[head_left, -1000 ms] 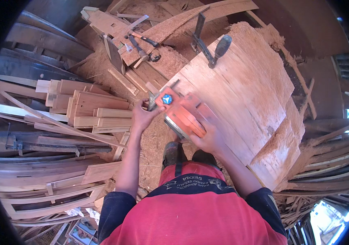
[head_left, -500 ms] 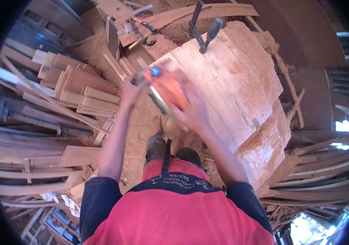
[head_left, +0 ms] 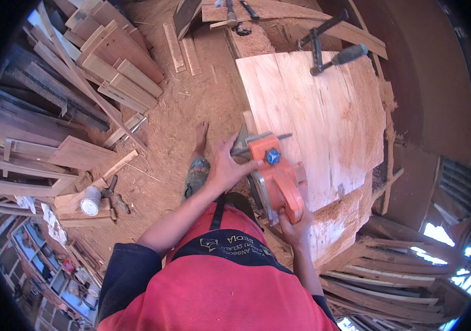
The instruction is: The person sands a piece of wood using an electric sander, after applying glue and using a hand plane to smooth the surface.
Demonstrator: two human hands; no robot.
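Observation:
An orange electric planer [head_left: 281,182] with a blue star-shaped knob is tilted at the near left edge of a pale wooden panel [head_left: 301,110]. My right hand [head_left: 296,225] is wrapped round its rear handle, the fingers partly hidden beneath. With the thumb on the orange body, my left hand [head_left: 230,168] grips the planer's front side; its other fingers reach behind the front metal part. A dark clamp [head_left: 316,52] with a screw handle stands on the far part of the panel. Whether the planer's sole touches the wood, I cannot tell.
Sawdust and shavings cover the floor [head_left: 164,121]. Stacked boards [head_left: 119,49] lean at the left. A white can [head_left: 90,201] stands on wood blocks at lower left. Long planks [head_left: 390,281] lie at lower right. A hammer [head_left: 231,14] lies at the far end.
The planer has come back toward my body, both hands still on it. My left hand has shifted along its front side. The view has swung, so panel and clamp sit farther right.

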